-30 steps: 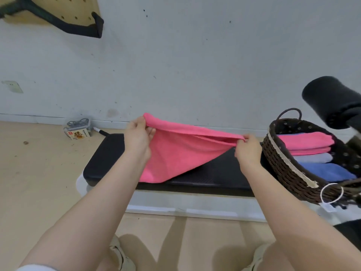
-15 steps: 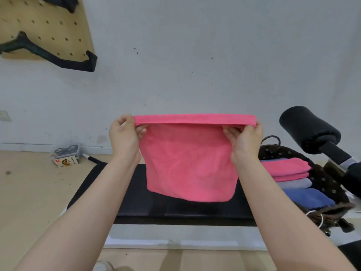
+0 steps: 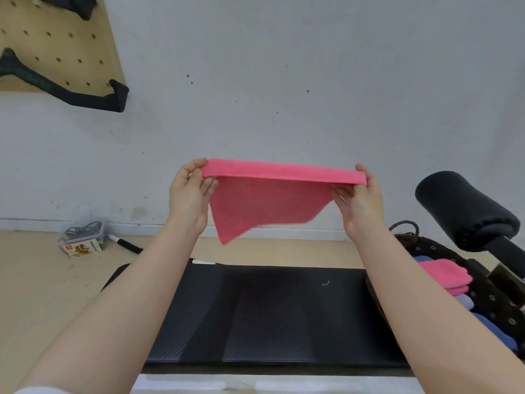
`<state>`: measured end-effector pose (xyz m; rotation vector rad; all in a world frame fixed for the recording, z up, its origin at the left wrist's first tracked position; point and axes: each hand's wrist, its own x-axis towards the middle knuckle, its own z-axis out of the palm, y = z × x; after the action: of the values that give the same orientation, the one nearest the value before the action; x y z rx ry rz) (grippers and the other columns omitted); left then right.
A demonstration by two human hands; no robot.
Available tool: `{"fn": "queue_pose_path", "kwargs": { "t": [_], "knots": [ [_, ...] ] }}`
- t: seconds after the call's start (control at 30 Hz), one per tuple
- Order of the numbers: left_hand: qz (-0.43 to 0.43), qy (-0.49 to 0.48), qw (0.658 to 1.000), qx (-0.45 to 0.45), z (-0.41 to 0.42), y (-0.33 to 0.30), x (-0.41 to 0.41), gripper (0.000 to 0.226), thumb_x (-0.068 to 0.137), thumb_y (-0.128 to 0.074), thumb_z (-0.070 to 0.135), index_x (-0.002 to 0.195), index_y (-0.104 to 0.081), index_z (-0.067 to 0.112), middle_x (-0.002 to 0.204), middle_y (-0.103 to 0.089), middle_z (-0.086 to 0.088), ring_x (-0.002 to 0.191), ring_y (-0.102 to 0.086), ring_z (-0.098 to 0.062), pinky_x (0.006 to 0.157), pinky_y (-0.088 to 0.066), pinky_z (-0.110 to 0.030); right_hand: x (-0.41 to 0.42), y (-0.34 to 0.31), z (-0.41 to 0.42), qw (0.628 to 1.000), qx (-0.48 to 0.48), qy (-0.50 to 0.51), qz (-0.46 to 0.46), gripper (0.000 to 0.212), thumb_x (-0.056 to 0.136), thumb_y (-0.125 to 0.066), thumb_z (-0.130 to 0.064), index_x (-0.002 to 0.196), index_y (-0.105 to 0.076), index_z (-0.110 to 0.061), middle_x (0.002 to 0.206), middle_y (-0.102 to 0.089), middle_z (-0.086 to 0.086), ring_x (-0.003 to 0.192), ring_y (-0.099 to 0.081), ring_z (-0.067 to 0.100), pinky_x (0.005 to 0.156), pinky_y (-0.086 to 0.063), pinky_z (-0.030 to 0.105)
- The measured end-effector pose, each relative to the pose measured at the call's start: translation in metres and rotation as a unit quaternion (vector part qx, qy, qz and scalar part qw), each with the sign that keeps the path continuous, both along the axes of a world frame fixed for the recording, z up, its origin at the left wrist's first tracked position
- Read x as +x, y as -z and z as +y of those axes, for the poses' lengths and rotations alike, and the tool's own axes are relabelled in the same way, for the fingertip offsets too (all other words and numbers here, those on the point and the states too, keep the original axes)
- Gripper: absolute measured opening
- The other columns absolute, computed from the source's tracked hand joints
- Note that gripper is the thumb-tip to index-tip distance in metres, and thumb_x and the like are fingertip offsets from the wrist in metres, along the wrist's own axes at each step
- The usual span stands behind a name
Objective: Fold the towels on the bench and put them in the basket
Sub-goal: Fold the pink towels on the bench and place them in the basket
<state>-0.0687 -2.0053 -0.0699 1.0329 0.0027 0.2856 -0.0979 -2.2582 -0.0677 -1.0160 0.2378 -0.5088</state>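
The pink towel (image 3: 272, 200) is pinched at its top corners by left hand (image 3: 189, 194) and right hand (image 3: 359, 200) above the bench (image 3: 270, 314); edges should be kept level and taut.

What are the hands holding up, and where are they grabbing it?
A pink towel. The left hand pinches the left end of its folded top edge and the right hand pinches the right end, so the rest hangs down above the black bench.

head view looks forward, down over bench (image 3: 270, 314).
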Motion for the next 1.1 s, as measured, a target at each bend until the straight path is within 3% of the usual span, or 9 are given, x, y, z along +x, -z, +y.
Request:
{"fn": "queue_pose_path", "kwargs": {
  "t": [0.1, 0.17, 0.37, 0.57, 0.67, 0.77, 0.9, 1.0, 1.1],
  "knots": [
    [0.072, -0.010, 0.991, 0.110, 0.003, 0.034, -0.004, 0.027, 0.099, -0.035, 0.004, 0.096, -0.059, 0.015, 0.101, -0.062, -0.005, 0.075, -0.064, -0.008, 0.078, -0.053, -0.018, -0.011, 0.029, -0.008, 0.984, -0.126, 0.068, 0.105, 0.027, 0.095, -0.042, -0.005, 0.120, -0.046, -0.014, 0.068, -0.055, 0.006, 0.053, -0.050, 0.013, 0.046, -0.046, 0.017],
    [0.156, 0.018, 0.969, 0.191, 0.010, 0.068, -0.012, 0.026, 0.098, -0.034, 0.003, 0.102, -0.058, 0.012, 0.102, -0.061, -0.008, 0.061, -0.067, -0.003, 0.072, -0.049, -0.016, -0.021, 0.062, -0.014, 0.961, -0.189, 0.062, 0.194, 0.031, 0.091, -0.044, 0.000, 0.121, -0.043, -0.009, 0.062, -0.050, 0.007, 0.048, -0.042, 0.014, 0.037, -0.036, 0.019],
    [0.311, 0.117, 0.887, 0.321, 0.028, 0.153, -0.052, 0.028, 0.097, -0.038, 0.003, 0.103, -0.065, 0.012, 0.114, -0.061, -0.007, 0.060, -0.066, -0.009, 0.071, -0.046, -0.020, -0.070, 0.148, -0.018, 0.860, -0.319, -0.117, 0.381, 0.019, 0.097, -0.036, -0.003, 0.114, -0.043, -0.009, 0.064, -0.052, 0.008, 0.051, -0.045, 0.017, 0.051, -0.044, 0.028],
    [0.321, 0.083, 0.869, 0.366, 0.033, 0.184, -0.084, 0.029, 0.094, -0.041, 0.005, 0.084, -0.068, 0.012, 0.105, -0.064, -0.009, 0.069, -0.065, -0.017, 0.084, -0.050, -0.030, -0.109, 0.176, -0.014, 0.856, -0.332, -0.148, 0.368, 0.023, 0.096, -0.035, 0.001, 0.098, -0.056, -0.005, 0.072, -0.064, 0.012, 0.056, -0.056, 0.018, 0.061, -0.052, 0.030],
    [0.283, 0.088, 0.842, 0.451, 0.041, 0.188, -0.098, 0.019, 0.088, -0.054, 0.016, 0.097, -0.070, 0.012, 0.088, -0.068, -0.001, 0.086, -0.066, -0.019, 0.088, -0.045, -0.030, -0.120, 0.185, -0.014, 0.858, -0.345, -0.138, 0.356, 0.023, 0.091, -0.040, 0.000, 0.095, -0.063, -0.001, 0.086, -0.071, 0.015, 0.068, -0.064, 0.020, 0.073, -0.053, 0.032],
    [0.236, 0.129, 0.766, 0.584, 0.049, 0.192, -0.113, 0.033, 0.081, -0.057, 0.008, 0.114, -0.063, 0.012, 0.107, -0.058, -0.001, 0.097, -0.058, -0.019, 0.081, -0.041, -0.025, -0.138, 0.189, -0.020, 0.809, -0.421, -0.218, 0.346, 0.009, 0.086, -0.060, -0.017, 0.092, -0.065, -0.011, 0.095, -0.072, 0.008, 0.091, -0.066, 0.020, 0.087, -0.050, 0.038],
    [0.135, 0.117, 0.695, 0.697, 0.054, 0.196, -0.123, 0.024, 0.088, -0.054, 0.006, 0.108, -0.065, 0.008, 0.110, -0.064, -0.010, 0.100, -0.060, -0.026, 0.085, -0.048, -0.033, -0.153, 0.185, -0.029, 0.717, -0.565, -0.253, 0.320, 0.014, 0.076, -0.069, -0.011, 0.089, -0.065, -0.014, 0.090, -0.071, 0.004, 0.090, -0.065, 0.024, 0.083, -0.051, 0.038],
    [0.093, 0.080, 0.675, 0.727, 0.058, 0.196, -0.129, 0.017, 0.088, -0.055, 0.013, 0.097, -0.069, 0.009, 0.097, -0.059, -0.006, 0.092, -0.059, -0.026, 0.073, -0.045, -0.032, -0.163, 0.179, -0.027, 0.782, -0.538, -0.189, 0.252, 0.004, 0.079, -0.069, -0.010, 0.083, -0.068, -0.012, 0.087, -0.069, 0.000, 0.088, -0.062, 0.016, 0.077, -0.047, 0.030],
    [0.074, 0.067, 0.721, 0.686, 0.065, 0.190, -0.133, 0.015, 0.081, -0.061, 0.011, 0.091, -0.072, 0.009, 0.122, -0.058, -0.001, 0.110, -0.053, -0.020, 0.088, -0.040, -0.027, -0.172, 0.168, -0.022, 0.848, -0.492, -0.127, 0.147, 0.006, 0.081, -0.065, -0.002, 0.077, -0.064, -0.006, 0.104, -0.055, -0.008, 0.098, -0.051, -0.002, 0.082, -0.037, 0.011]
  ]
}}
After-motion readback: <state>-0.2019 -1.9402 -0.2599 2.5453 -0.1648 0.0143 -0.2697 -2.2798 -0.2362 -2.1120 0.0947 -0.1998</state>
